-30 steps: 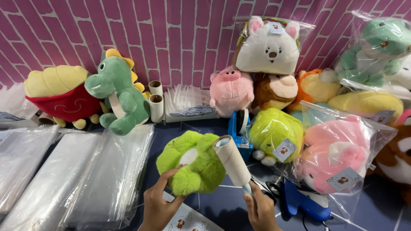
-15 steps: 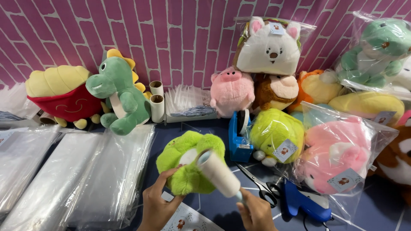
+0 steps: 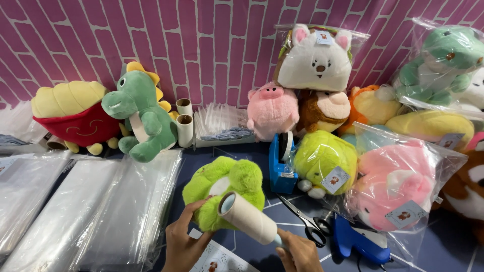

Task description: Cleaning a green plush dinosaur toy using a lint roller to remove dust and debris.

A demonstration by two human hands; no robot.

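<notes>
The right hand (image 3: 298,252) is closed around the pale blue handle of a white lint roller with a paper-wrapped cylinder (image 3: 248,217), and the roller lies slanted, with its round end pointing up and to the left, against the lime green fluffy plush toy (image 3: 224,194). The left hand (image 3: 184,242) grips the lower left side of this plush toy, its fingers (image 3: 195,207) pressed into the fur, and holds it on the dark blue table surface (image 3: 443,252), in front of the person at the bottom centre of the view. A white printed card (image 3: 217,259) lies between the two hands. To the left of the toy are flat stacks of clear plastic bags (image 3: 91,211). To the right lie black-handled scissors (image 3: 307,221), next to a blue tagging gun (image 3: 358,242). A blue tape dispenser (image 3: 281,163) stands just behind the toy, beside a yellow-green round plush in a clear bag (image 3: 325,163). Further back, against the pink brick wall (image 3: 212,45), sit a green dinosaur plush (image 3: 141,118), a pink pig plush (image 3: 272,108) and two cardboard tubes (image 3: 184,123).
</notes>
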